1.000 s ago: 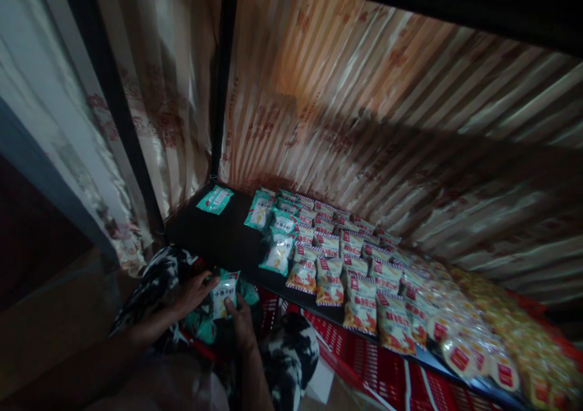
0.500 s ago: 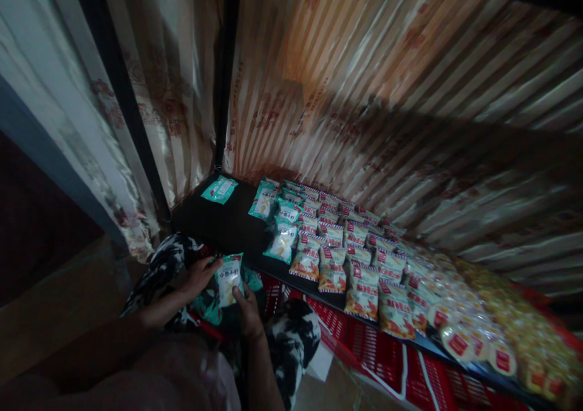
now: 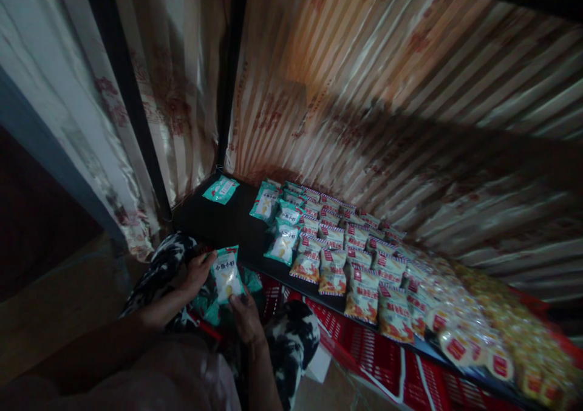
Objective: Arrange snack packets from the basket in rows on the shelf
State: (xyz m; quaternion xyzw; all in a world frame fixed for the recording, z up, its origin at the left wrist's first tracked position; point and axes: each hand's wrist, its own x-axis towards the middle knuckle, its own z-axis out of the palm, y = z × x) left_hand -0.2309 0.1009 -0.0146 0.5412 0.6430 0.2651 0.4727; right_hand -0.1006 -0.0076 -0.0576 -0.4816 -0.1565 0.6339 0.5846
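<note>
Between my two hands is a green-and-white snack packet (image 3: 226,275), its printed front facing up. My left hand (image 3: 198,274) pinches its upper left edge. My right hand (image 3: 247,318) grips its lower right corner, thumb on the front. Below, more green packets (image 3: 207,306) lie in a red basket between my knees, partly hidden by my hands. On the black shelf (image 3: 232,226) ahead, similar green packets (image 3: 283,241) stand in overlapping rows. One green packet (image 3: 221,189) lies flat by itself in the shelf's far left corner.
Rows of orange-and-white snack bags (image 3: 363,289) fill the shelf's middle. Round clear-wrapped items (image 3: 456,345) and yellow-wrapped items (image 3: 514,320) lie further right. Red plastic baskets (image 3: 373,353) sit under the front edge. Dark posts (image 3: 231,71) and a pleated curtain (image 3: 346,83) enclose the shelf.
The held packet has risen slightly and shifted a little left. My left hand has moved up with it, and my right thumb has slid toward its lower corner.
</note>
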